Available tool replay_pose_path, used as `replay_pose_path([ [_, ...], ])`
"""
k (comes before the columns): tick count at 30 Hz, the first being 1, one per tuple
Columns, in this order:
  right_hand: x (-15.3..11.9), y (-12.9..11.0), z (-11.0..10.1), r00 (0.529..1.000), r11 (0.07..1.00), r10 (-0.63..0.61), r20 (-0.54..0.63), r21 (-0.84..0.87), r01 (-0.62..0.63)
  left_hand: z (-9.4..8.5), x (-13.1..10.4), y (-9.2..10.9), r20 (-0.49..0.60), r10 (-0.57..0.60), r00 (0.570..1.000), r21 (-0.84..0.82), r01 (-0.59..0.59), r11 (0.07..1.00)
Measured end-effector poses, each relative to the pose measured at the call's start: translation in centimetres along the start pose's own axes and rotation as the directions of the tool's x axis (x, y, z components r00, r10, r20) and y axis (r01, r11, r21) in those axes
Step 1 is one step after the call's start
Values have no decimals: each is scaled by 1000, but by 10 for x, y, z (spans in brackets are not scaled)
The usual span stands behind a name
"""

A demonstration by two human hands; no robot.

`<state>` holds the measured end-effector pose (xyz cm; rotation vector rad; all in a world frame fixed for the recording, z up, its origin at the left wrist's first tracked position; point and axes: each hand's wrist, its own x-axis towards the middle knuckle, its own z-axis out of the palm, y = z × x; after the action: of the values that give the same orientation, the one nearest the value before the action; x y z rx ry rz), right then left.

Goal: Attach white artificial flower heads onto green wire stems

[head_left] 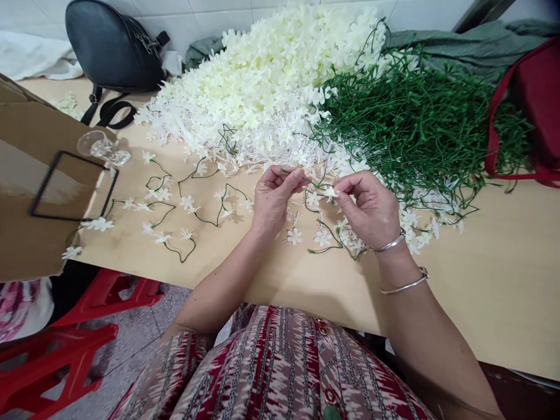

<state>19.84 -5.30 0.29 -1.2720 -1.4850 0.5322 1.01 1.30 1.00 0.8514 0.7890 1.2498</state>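
Note:
Between finger and thumb, my left hand [276, 195] pinches a thin green plastic stem [315, 185]. My right hand [367, 205] is closed on a small white artificial flower [331, 192], which sits at the stem's other end. Both hands are just above the table, close together. Under and beside them lie loose white blossoms [322, 237] and more green stem pieces. To the left, a strung garland of white flowers on green stems [187, 203] winds across the tabletop.
Behind my hands rises a big heap of white petals [280, 76]. Green stems [420, 116] are piled at its right, by a red bag [536, 111]. A black bag [114, 46], a clear plastic cup [104, 148] and a cardboard box [39, 186] stand left. Red stools [65, 361] are below.

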Motion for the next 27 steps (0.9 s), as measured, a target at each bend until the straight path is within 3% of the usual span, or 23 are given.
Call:
replay_pose_path([
  [7, 7, -1, -5, 983, 967, -154, -104, -222, 128, 6, -5, -4, 9, -90, 996, -48, 91, 995],
  [12, 7, 5, -5, 980, 922, -162, -112, -372, 110, 11, -7, -9, 23, -83, 996, -104, 85, 991],
  [17, 5, 8, 0, 972, 848, -130, -198, -531, 5, 15, -9, -10, 20, -76, 997, -110, 77, 991],
  [20, 7, 12, -2, 972, 867, -94, -213, -498, -25, 15, -9, -10, 48, -63, 997, -136, 69, 988],
  [24, 8, 14, -7, 983, 961, -24, -180, -276, -27, 12, -8, -11, 23, -84, 996, -128, 87, 988],
  [27, 7, 8, -5, 982, 971, -48, -181, -241, 3, 11, -8, -14, 79, -62, 995, -46, 65, 997],
])
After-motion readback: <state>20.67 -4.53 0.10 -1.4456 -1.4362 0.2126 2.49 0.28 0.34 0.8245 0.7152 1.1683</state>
